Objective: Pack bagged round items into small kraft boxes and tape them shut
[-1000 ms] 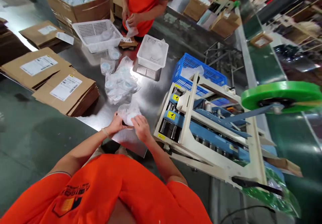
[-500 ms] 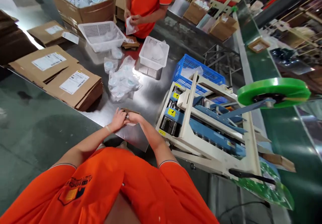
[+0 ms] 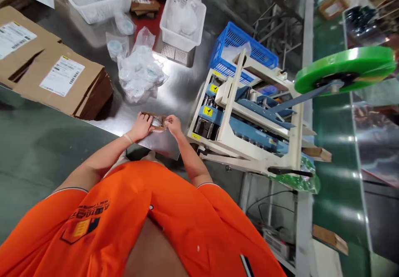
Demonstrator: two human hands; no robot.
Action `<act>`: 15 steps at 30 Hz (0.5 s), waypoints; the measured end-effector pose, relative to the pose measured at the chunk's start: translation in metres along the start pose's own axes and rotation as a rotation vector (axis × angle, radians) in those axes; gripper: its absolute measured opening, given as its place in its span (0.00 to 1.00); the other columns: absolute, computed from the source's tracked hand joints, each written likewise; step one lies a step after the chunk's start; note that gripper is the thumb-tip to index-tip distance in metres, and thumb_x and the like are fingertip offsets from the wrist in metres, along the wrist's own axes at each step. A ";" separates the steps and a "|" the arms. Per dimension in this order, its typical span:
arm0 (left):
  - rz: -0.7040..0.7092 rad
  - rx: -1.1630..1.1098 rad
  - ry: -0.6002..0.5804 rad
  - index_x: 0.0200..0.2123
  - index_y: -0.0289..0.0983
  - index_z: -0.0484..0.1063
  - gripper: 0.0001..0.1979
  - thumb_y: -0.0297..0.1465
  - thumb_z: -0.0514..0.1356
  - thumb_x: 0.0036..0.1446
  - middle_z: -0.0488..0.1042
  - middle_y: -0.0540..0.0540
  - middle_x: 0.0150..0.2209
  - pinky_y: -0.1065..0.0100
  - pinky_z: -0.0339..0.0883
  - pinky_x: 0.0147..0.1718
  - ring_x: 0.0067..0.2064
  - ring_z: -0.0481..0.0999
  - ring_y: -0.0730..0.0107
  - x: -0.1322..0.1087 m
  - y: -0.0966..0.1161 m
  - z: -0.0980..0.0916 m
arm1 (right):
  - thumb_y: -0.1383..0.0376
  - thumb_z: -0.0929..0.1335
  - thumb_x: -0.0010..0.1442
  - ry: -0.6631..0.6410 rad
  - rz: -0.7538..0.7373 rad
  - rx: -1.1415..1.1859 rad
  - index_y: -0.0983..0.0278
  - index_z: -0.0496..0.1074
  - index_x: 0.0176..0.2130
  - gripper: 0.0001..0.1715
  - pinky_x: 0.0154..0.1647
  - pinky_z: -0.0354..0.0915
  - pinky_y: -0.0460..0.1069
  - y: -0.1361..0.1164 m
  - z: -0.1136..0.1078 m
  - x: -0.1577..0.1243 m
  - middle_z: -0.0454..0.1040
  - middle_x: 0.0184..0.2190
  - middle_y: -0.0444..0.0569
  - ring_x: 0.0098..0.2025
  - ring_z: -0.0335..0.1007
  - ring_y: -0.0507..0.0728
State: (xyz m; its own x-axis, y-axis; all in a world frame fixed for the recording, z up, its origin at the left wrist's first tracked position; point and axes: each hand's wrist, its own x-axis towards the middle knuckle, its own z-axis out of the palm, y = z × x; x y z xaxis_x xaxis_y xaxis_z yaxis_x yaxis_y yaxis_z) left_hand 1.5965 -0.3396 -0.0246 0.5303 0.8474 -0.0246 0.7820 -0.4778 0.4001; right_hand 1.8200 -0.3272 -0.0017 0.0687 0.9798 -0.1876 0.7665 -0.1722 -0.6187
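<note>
A small open cardboard box (image 3: 163, 119) lies near the front edge of the metal table, with a clear-wrapped whitish item (image 3: 156, 121) inside. Over its left end, my left hand (image 3: 141, 126) grips the box, fingers bent across the side. At the opposite end, the fingers of my right hand (image 3: 173, 125) are pinched on the box's edge or flap; the exact hold is small in view. Beyond the hands, a heap of clear plastic bags (image 3: 140, 71) with round white and pale blue items rests on the table.
Stacked flattened cartons with labels (image 3: 90, 86) stand at left. White baskets (image 3: 183, 19) sit at the back. On the right is a sealing machine (image 3: 249, 123) with a green tape roll (image 3: 346, 67), a blue crate (image 3: 243, 48) behind it and a green conveyor (image 3: 330, 144) beyond.
My right hand has moved from beside the left hand to the box's right end, exposing the wrapped item inside. The view has tilted down, and the co-worker's hands have left the frame.
</note>
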 end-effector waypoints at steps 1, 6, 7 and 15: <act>-0.008 -0.003 0.000 0.67 0.24 0.73 0.31 0.41 0.63 0.71 0.75 0.24 0.57 0.38 0.54 0.71 0.60 0.72 0.34 0.000 0.000 0.001 | 0.70 0.66 0.60 -0.019 0.024 0.044 0.64 0.76 0.43 0.12 0.47 0.73 0.49 0.002 0.005 0.000 0.79 0.36 0.48 0.39 0.76 0.56; -0.004 -0.010 -0.001 0.71 0.30 0.72 0.31 0.42 0.59 0.73 0.74 0.26 0.58 0.39 0.54 0.69 0.59 0.70 0.37 -0.001 -0.004 0.003 | 0.64 0.68 0.59 0.009 0.020 0.204 0.61 0.74 0.36 0.05 0.49 0.73 0.50 0.025 -0.003 -0.014 0.78 0.33 0.45 0.38 0.75 0.55; 0.016 -0.023 -0.003 0.72 0.34 0.73 0.30 0.42 0.59 0.74 0.74 0.28 0.59 0.39 0.54 0.69 0.59 0.70 0.38 -0.002 -0.005 0.002 | 0.62 0.68 0.59 0.036 0.047 0.240 0.60 0.73 0.34 0.04 0.46 0.73 0.50 0.032 -0.010 -0.017 0.76 0.30 0.43 0.35 0.74 0.55; 0.110 -0.035 -0.105 0.64 0.47 0.83 0.23 0.41 0.56 0.75 0.72 0.30 0.62 0.34 0.51 0.69 0.62 0.66 0.38 -0.003 -0.006 -0.005 | 0.65 0.77 0.50 -0.193 0.025 0.245 0.62 0.72 0.28 0.10 0.42 0.73 0.50 0.011 0.018 0.012 0.75 0.26 0.41 0.32 0.73 0.55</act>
State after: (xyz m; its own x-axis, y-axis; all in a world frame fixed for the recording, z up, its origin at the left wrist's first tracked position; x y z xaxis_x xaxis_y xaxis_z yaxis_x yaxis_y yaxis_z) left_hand 1.5886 -0.3385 -0.0228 0.6449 0.7607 -0.0738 0.7064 -0.5564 0.4375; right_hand 1.8180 -0.3190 -0.0251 -0.0550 0.9417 -0.3319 0.5880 -0.2381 -0.7731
